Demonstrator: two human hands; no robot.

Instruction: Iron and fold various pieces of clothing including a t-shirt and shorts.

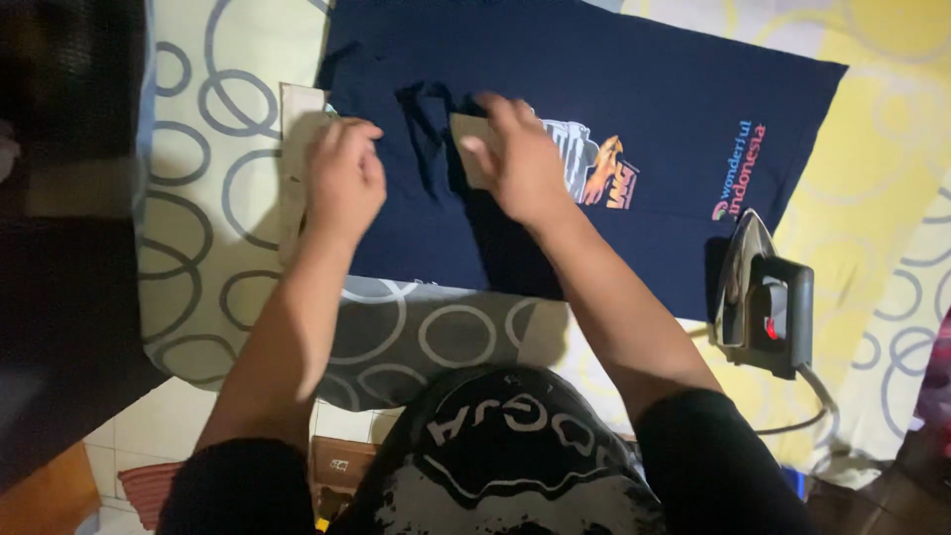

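My left hand point(344, 178) and right hand point(520, 159) each grip an edge of a cardboard sheet point(297, 149) tucked inside the navy T-shirt point(634, 89), keeping the fabric flat on the patterned cloth point(198, 267). The iron point(761, 295) stands upright aside.
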